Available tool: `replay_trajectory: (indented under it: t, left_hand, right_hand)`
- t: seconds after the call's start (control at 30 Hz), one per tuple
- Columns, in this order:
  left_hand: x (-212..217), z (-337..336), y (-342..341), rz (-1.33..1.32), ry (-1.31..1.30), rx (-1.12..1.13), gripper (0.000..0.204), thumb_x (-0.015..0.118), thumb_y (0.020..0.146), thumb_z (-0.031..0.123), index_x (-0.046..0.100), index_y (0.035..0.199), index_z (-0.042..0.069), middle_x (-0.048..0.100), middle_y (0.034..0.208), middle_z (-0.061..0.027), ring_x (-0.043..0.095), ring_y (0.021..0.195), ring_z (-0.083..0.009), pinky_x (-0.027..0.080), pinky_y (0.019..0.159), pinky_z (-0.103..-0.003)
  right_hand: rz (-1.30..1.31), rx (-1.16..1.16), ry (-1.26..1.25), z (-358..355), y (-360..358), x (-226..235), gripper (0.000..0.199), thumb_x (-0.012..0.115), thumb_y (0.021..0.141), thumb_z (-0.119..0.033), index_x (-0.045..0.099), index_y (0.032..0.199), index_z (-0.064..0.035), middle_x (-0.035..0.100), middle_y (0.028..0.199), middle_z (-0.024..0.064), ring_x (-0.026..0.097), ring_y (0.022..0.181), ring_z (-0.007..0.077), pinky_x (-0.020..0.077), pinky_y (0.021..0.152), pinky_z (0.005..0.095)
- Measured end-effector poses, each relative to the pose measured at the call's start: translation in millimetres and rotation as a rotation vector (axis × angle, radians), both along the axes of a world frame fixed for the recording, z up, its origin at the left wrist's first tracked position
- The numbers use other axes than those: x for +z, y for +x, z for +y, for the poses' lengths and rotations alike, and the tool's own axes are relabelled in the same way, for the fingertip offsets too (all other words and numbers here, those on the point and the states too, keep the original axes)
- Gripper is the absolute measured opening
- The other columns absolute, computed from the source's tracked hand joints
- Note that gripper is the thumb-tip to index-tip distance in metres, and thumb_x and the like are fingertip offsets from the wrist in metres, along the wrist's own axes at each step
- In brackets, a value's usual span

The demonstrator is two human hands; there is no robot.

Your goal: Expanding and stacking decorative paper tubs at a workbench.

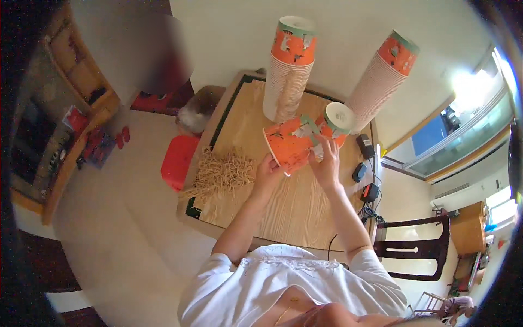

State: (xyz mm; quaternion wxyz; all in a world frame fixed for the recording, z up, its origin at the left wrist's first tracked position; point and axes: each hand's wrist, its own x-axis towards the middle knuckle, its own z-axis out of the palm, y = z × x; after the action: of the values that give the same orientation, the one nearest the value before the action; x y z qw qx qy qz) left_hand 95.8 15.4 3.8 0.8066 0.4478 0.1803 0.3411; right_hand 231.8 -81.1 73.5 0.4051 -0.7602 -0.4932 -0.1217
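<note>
An orange paper bucket (287,146) with a green and white pattern is tilted on its side between my hands above the wooden table (283,212). My left hand (267,171) grips it near the wide rim. On its other side my right hand (326,163) has its fingers against the bucket's wall, toward the narrower end. Just behind stands another orange bucket (339,119), upside down with its pale base up. Two tall stacks of nested upside-down buckets, the left stack (291,65) and the right stack (381,82), rise at the table's far side.
A heap of tan cords (223,173) lies on the table's left side. Black power adapters (365,146) with cables line the right edge. A dark wooden chair (417,248) stands at right, a red plastic stool (180,162) at left. A blurred person is at upper left.
</note>
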Motion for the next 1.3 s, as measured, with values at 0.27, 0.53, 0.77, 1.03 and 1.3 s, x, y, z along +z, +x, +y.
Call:
replay_trajectory:
  t: [0.27, 0.53, 0.77, 1.03, 1.3]
  left_hand:
    - [86, 21, 71, -0.119, 0.257, 0.085, 0.037, 0.056, 0.082, -0.001, 0.045, 0.117, 0.003, 0.057, 0.109, -0.0106, 0.057, 0.099, -0.0167, 0.045, 0.086, -0.030]
    - [90, 108, 126, 0.176, 1.137, 0.665, 0.040, 0.058, 0.074, -0.001, 0.047, 0.113, 0.002, 0.054, 0.106, -0.0144, 0.051, 0.102, -0.0313, 0.043, 0.089, -0.038]
    - [89, 165, 160, 0.364, 1.373, 0.707, 0.036, 0.056, 0.074, 0.002, 0.050, 0.109, 0.001, 0.051, 0.112, -0.0152, 0.048, 0.105, -0.0315, 0.043, 0.089, -0.039]
    - [97, 210, 178, 0.286, 1.281, 0.824, 0.035, 0.052, 0.078, 0.000, 0.048, 0.113, 0.002, 0.050, 0.116, -0.0148, 0.045, 0.111, -0.0324, 0.042, 0.091, -0.040]
    - [150, 261, 194, 0.146, 1.542, 0.930, 0.029, 0.057, 0.073, -0.002, 0.057, 0.102, 0.004, 0.054, 0.108, -0.0121, 0.052, 0.102, -0.0305, 0.047, 0.084, -0.039]
  right_hand:
    - [-0.630, 0.060, 0.035, 29, 60, 145, 0.040, 0.064, 0.068, -0.007, 0.056, 0.107, -0.0104, 0.050, 0.114, 0.0146, 0.047, 0.102, 0.0339, 0.0412, 0.087, 0.0442]
    - [-1.087, 0.107, 0.049, 107, 141, 260, 0.046, 0.064, 0.067, -0.006, 0.053, 0.111, -0.0119, 0.050, 0.117, 0.0088, 0.047, 0.106, 0.0318, 0.0421, 0.090, 0.0420]
    - [-1.056, 0.212, 0.071, 168, 197, 256, 0.047, 0.062, 0.071, -0.005, 0.050, 0.116, -0.0124, 0.050, 0.116, 0.0084, 0.048, 0.107, 0.0298, 0.0427, 0.091, 0.0392]
    - [-0.913, 0.302, 0.115, 204, 243, 237, 0.061, 0.057, 0.073, -0.001, 0.038, 0.130, -0.0144, 0.051, 0.114, 0.0115, 0.049, 0.105, 0.0310, 0.0441, 0.089, 0.0397]
    - [-0.872, 0.308, 0.059, 236, 258, 216, 0.060, 0.055, 0.072, 0.001, 0.040, 0.128, -0.0137, 0.050, 0.120, 0.0125, 0.049, 0.109, 0.0302, 0.0430, 0.092, 0.0380]
